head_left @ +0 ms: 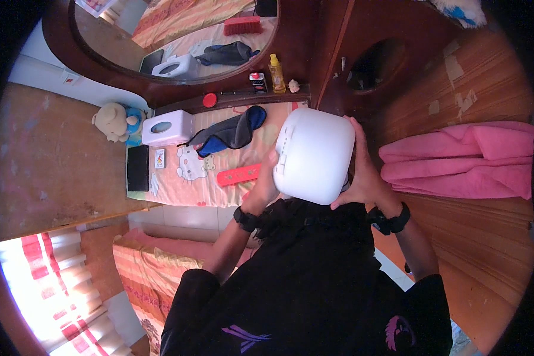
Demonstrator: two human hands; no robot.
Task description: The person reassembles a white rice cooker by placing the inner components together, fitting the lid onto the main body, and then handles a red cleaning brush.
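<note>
Between my two hands is a white rounded device (319, 155) with a row of small buttons along its left side; its exact kind I cannot make out. My left hand (267, 181) presses against its left side near the buttons. On the other side my right hand (365, 175) is wrapped round it, some fingers hidden behind. The device is held up over the near right end of the dressing table. Left of it lies a crumpled grey and blue cloth (234, 132). Close to my left hand is a long red brush (238, 175), whose bristles show in the mirror.
The patterned table cover (181, 193) carries a white tissue box (171, 132), a flat black object (138, 169) and a small card box (159, 158). A plush toy (120, 121) sits behind them. Below the mirror (178, 35) stands a yellow bottle (276, 76). A pink towel (457, 163) hangs right.
</note>
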